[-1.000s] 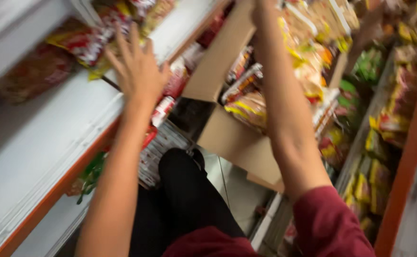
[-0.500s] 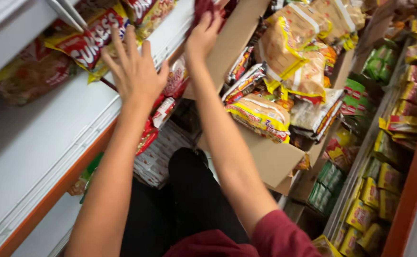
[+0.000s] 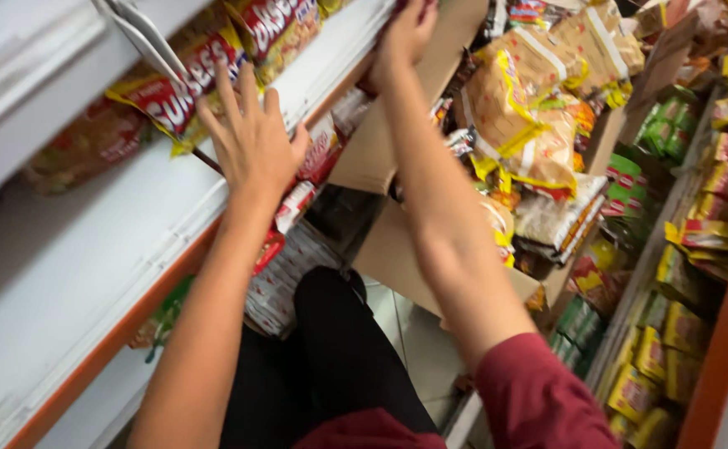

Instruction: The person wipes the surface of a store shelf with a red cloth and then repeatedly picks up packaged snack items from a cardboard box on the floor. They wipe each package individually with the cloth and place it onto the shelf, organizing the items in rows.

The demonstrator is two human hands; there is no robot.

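- My left hand (image 3: 251, 141), fingers spread and released, rests against a red-and-yellow snack packet (image 3: 182, 91) in the upper left of the frame, on the white shelf (image 3: 73, 249); its long axis runs along the shelf edge.
- My right hand (image 3: 409, 29), top centre, grips a dark red packet (image 3: 372, 79); the hand hides which way it points.

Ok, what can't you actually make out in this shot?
Head view only:
- Right hand: fingertips cut off by the top edge, so its grip on the dark red packet is unclear.
- Left hand: palm hidden; contact with the white metal shelf is uncertain.
- Open brown cardboard box: base hidden by the right forearm.
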